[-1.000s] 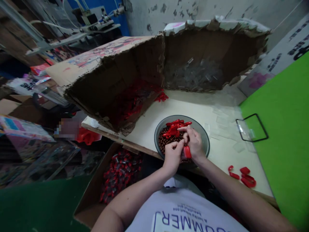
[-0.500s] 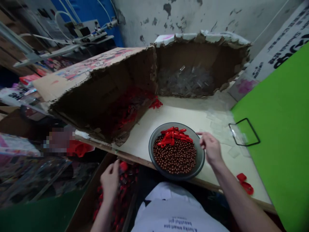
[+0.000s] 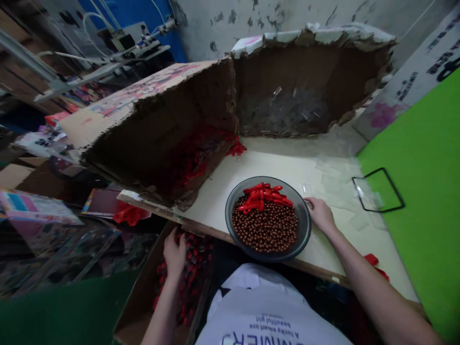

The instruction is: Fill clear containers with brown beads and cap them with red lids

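Observation:
My left hand (image 3: 175, 251) hangs over a cardboard box (image 3: 124, 311) of small red and dark pieces (image 3: 190, 282) below the table edge. Its thumb and forefinger are apart, and I see nothing between them. My right hand (image 3: 321, 214) is at the right rim of a grey bowl (image 3: 230, 227), fingers bent and tips close together; what they hold, if anything, is too small to make out. Just beyond those fingertips lies a clear plastic piece (image 3: 305, 188). Brown beads (image 3: 266, 230) fill the bowl, with red plastic clips (image 3: 264, 196) heaped on the far side.
A cut-open carton (image 3: 143, 139) with red pieces stands at the left. Behind the bowl another carton (image 3: 345, 76) holds clear plastic pieces. Flat clear pieces (image 3: 334, 187) lie on the table (image 3: 266, 158) near a green panel (image 3: 420, 158) and a black wire frame (image 3: 381, 189).
The red piece at my left fingertips is gone from them, and the fingers have spread over the box. My right hand has shifted slightly up along the bowl's rim. The view has tilted a little.

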Motion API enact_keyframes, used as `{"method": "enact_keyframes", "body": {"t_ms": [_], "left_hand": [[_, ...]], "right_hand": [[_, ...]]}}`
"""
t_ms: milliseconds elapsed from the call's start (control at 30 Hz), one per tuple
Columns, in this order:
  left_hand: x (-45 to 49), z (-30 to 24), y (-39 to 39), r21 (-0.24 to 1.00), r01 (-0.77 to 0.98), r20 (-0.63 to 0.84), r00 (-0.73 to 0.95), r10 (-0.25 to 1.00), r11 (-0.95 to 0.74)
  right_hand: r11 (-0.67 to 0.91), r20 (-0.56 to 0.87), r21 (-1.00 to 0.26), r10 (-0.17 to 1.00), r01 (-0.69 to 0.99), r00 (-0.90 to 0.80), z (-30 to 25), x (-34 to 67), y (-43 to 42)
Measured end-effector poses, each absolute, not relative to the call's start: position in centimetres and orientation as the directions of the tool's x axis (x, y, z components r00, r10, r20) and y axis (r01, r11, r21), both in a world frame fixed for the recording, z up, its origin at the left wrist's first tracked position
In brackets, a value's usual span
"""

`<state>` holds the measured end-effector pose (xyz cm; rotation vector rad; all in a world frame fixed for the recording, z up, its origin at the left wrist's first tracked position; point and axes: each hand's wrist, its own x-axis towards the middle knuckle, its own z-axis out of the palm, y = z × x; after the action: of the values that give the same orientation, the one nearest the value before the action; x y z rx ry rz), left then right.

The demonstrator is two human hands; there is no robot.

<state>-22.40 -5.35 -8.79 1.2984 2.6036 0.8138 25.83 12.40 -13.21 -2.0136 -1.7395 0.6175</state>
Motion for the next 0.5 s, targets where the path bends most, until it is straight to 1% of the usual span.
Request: {"method": "enact_keyframes", "body": {"t_ms": [33, 100, 167, 233, 300, 333, 367, 433, 500], "left_hand": [[-20.4, -8.1, -4.0, 0.578, 0.73, 0.22, -0.569, 0.792, 0.364], [-16.0, -6.7, -1.5, 0.638, 0.758, 0.357, -0.447, 0.821, 0.135], [-11.7, -5.4, 0.5, 0.665, 0.745, 0.402, -0.298, 0.866, -0.053], [-8.2, -4.6, 2.1, 0.654, 0.728, 0.378, -0.077, 0.923, -0.207], [-5.9, -4.3, 3.3, 0.581, 0.75, 0.296, 0.169, 0.94, -0.317], [-5.2, -4.3, 3.9, 0.529, 0.772, 0.237, 0.264, 0.935, -0.352], [-4.8, -4.4, 4.4, 0.478, 0.795, 0.175, 0.331, 0.927, -0.374], [-4.5, -4.6, 5.3, 0.407, 0.828, 0.08, 0.388, 0.918, -0.385], [-4.6, -4.8, 5.9, 0.396, 0.836, 0.056, 0.389, 0.919, -0.378]], "right_hand": [[-0.166, -0.084, -0.573, 0.986, 0.802, 0.144, -13.3, 26.0, 12.5], [-0.226, -0.127, -0.588, 0.974, 0.777, 0.187, -13.5, 26.6, 12.6], [-0.276, -0.163, -0.615, 0.961, 0.739, 0.223, -13.6, 27.2, 12.2], [-0.31, -0.184, -0.655, 0.95, 0.689, 0.253, -13.7, 27.6, 11.6], [-0.332, -0.195, -0.704, 0.941, 0.628, 0.278, -13.8, 28.0, 10.7], [-0.337, -0.198, -0.731, 0.937, 0.593, 0.288, -13.7, 28.2, 10.3], [-0.339, -0.201, -0.758, 0.934, 0.557, 0.295, -13.6, 28.3, 9.9], [-0.336, -0.204, -0.811, 0.93, 0.479, 0.306, -13.2, 28.8, 9.1], [-0.326, -0.21, -0.859, 0.928, 0.396, 0.309, -12.2, 29.1, 8.5]]}}
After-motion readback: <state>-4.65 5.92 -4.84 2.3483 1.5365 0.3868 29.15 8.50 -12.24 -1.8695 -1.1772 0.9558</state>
